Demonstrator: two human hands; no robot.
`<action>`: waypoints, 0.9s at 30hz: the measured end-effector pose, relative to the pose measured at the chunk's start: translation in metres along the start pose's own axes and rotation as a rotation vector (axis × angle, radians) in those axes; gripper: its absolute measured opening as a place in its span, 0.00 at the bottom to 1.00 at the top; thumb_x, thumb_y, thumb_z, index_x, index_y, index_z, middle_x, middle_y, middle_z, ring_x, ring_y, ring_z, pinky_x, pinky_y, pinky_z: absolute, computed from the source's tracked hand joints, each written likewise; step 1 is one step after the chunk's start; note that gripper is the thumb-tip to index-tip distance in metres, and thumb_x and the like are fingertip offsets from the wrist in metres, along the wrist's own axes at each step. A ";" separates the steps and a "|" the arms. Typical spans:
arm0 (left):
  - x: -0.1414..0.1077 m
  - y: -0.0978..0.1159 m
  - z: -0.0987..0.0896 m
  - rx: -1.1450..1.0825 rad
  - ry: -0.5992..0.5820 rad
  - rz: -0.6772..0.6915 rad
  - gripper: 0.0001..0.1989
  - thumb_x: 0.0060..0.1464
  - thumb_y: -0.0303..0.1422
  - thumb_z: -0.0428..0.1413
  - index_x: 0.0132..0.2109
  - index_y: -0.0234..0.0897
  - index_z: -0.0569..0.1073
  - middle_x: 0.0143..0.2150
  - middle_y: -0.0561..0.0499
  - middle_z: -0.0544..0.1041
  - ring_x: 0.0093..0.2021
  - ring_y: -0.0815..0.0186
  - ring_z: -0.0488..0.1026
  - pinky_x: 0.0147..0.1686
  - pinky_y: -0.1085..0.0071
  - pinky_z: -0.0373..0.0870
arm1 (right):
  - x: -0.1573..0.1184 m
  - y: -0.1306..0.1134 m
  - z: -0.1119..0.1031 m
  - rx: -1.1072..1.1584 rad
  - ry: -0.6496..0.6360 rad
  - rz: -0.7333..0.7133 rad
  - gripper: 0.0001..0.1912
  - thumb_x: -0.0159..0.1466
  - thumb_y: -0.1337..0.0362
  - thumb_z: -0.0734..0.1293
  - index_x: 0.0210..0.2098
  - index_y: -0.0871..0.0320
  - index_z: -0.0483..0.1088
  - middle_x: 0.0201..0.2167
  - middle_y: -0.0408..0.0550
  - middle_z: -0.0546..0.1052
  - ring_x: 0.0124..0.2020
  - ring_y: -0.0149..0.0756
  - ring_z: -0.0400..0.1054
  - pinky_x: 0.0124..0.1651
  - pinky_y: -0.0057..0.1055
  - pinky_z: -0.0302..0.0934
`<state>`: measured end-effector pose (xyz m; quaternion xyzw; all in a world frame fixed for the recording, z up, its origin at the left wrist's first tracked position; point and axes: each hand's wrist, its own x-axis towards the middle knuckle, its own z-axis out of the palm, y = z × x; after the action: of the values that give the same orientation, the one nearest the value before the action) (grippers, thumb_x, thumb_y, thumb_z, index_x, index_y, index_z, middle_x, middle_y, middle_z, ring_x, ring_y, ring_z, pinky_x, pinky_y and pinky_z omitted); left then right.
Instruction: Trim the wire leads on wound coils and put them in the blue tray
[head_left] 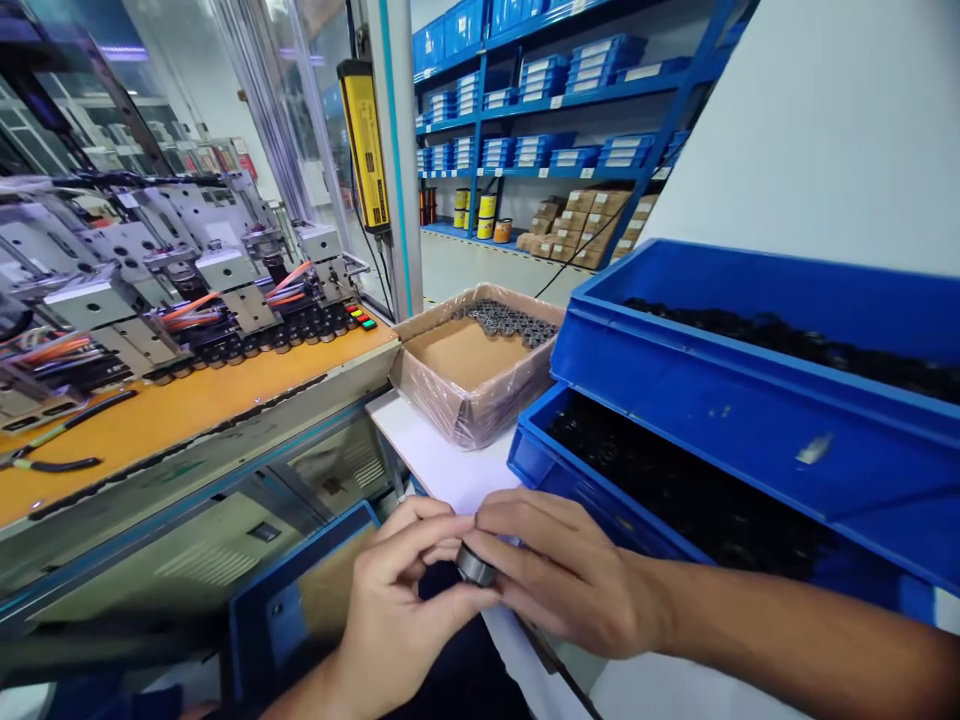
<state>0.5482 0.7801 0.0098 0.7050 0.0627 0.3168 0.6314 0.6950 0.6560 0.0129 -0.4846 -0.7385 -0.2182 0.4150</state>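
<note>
A small dark round part with a metallic rim (475, 566) sits between my two hands, low in the middle of the head view. My left hand (409, 590) grips it from the left, thumb below and fingers above. From the right, the fingers of my right hand (559, 565) close over its top and side. The fingers cover much of the part, so its exact kind does not show. Beyond the hands stands a cardboard box (472, 405) lined with clear plastic, with many small dark metal parts (510, 325) along its far side.
Two stacked blue bins (675, 360) holding black parts stand on the right. To the left, a machine (225, 280) sits on an orange-topped bench (300, 375), with pliers (64, 440) at its edge. A blue crate (247, 640) is below. Blue shelves (555, 120) fill the back.
</note>
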 end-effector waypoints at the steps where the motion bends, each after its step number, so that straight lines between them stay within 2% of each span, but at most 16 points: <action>1: 0.000 0.000 0.001 -0.035 -0.003 -0.017 0.21 0.44 0.25 0.70 0.47 0.46 0.82 0.39 0.49 0.77 0.36 0.67 0.78 0.36 0.76 0.78 | 0.000 0.000 0.001 0.008 -0.002 -0.001 0.10 0.68 0.73 0.61 0.47 0.71 0.69 0.35 0.57 0.75 0.41 0.39 0.71 0.42 0.35 0.74; 3: 0.000 0.001 0.002 -0.028 -0.009 -0.001 0.20 0.45 0.25 0.69 0.47 0.45 0.82 0.41 0.48 0.77 0.37 0.66 0.79 0.37 0.74 0.79 | 0.001 -0.001 0.001 0.015 0.010 0.019 0.10 0.66 0.76 0.61 0.45 0.71 0.69 0.35 0.57 0.75 0.40 0.38 0.71 0.42 0.34 0.74; 6: 0.002 0.005 0.000 0.173 -0.008 0.146 0.18 0.46 0.24 0.68 0.45 0.44 0.83 0.40 0.47 0.81 0.39 0.64 0.80 0.39 0.74 0.79 | 0.002 -0.004 0.002 0.034 0.049 0.082 0.09 0.64 0.78 0.62 0.43 0.69 0.69 0.35 0.55 0.76 0.39 0.37 0.71 0.43 0.33 0.74; 8: 0.002 0.006 -0.002 0.288 -0.006 0.242 0.16 0.46 0.24 0.68 0.44 0.43 0.83 0.36 0.48 0.82 0.36 0.65 0.81 0.38 0.74 0.79 | 0.003 -0.006 0.002 0.079 0.055 0.117 0.09 0.64 0.79 0.62 0.43 0.68 0.69 0.33 0.54 0.76 0.38 0.36 0.71 0.41 0.32 0.74; 10: 0.001 0.005 -0.002 0.311 -0.002 0.266 0.16 0.47 0.24 0.68 0.44 0.43 0.83 0.34 0.50 0.82 0.33 0.66 0.80 0.37 0.74 0.78 | 0.003 -0.007 0.002 0.116 0.035 0.141 0.10 0.64 0.79 0.61 0.43 0.67 0.69 0.33 0.53 0.76 0.37 0.35 0.71 0.39 0.31 0.74; 12: 0.000 0.002 -0.001 0.278 0.012 0.218 0.14 0.48 0.25 0.67 0.44 0.43 0.83 0.36 0.49 0.82 0.36 0.65 0.80 0.38 0.73 0.78 | 0.002 -0.008 0.002 0.076 0.021 0.148 0.10 0.64 0.79 0.61 0.42 0.66 0.69 0.32 0.52 0.76 0.35 0.36 0.71 0.38 0.32 0.74; 14: -0.001 -0.003 0.001 0.216 0.046 0.135 0.16 0.45 0.28 0.70 0.44 0.42 0.82 0.39 0.48 0.80 0.38 0.63 0.79 0.40 0.72 0.77 | -0.002 -0.007 0.003 -0.010 0.002 0.124 0.09 0.65 0.78 0.62 0.43 0.66 0.69 0.31 0.52 0.75 0.36 0.37 0.72 0.39 0.35 0.74; 17: -0.002 -0.011 0.005 0.062 0.086 -0.021 0.17 0.40 0.29 0.72 0.41 0.41 0.82 0.37 0.49 0.78 0.36 0.67 0.75 0.38 0.75 0.74 | -0.007 -0.004 0.004 -0.082 -0.044 0.054 0.10 0.65 0.77 0.62 0.45 0.68 0.69 0.34 0.54 0.75 0.39 0.40 0.71 0.41 0.38 0.74; 20: -0.001 -0.020 0.008 -0.322 -0.006 -0.240 0.14 0.46 0.33 0.70 0.43 0.43 0.82 0.37 0.49 0.79 0.37 0.69 0.76 0.40 0.76 0.72 | -0.006 -0.003 0.002 -0.038 -0.008 0.095 0.12 0.65 0.76 0.63 0.48 0.69 0.69 0.39 0.57 0.75 0.44 0.41 0.71 0.44 0.39 0.74; 23: 0.000 -0.028 0.007 -0.714 -0.154 -0.392 0.19 0.52 0.39 0.66 0.52 0.48 0.78 0.37 0.50 0.81 0.38 0.69 0.78 0.42 0.75 0.72 | 0.000 -0.002 -0.002 0.068 0.005 0.175 0.13 0.65 0.77 0.63 0.49 0.66 0.68 0.41 0.56 0.75 0.46 0.39 0.71 0.47 0.37 0.74; 25: 0.001 -0.030 0.004 -0.737 -0.205 -0.382 0.20 0.55 0.41 0.63 0.55 0.51 0.76 0.39 0.50 0.81 0.39 0.70 0.78 0.43 0.75 0.71 | 0.003 -0.002 -0.003 0.096 -0.005 0.172 0.14 0.65 0.77 0.62 0.49 0.65 0.68 0.40 0.55 0.76 0.44 0.38 0.72 0.46 0.36 0.74; 27: 0.001 -0.029 -0.001 -0.532 -0.178 -0.260 0.22 0.54 0.39 0.65 0.56 0.52 0.75 0.44 0.49 0.80 0.42 0.69 0.77 0.45 0.74 0.72 | 0.004 -0.002 -0.003 0.079 0.000 0.159 0.13 0.66 0.76 0.63 0.50 0.65 0.68 0.38 0.55 0.76 0.42 0.39 0.72 0.44 0.37 0.74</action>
<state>0.5579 0.7871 -0.0166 0.5261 0.0117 0.1758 0.8320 0.6933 0.6548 0.0180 -0.5247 -0.7058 -0.1553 0.4499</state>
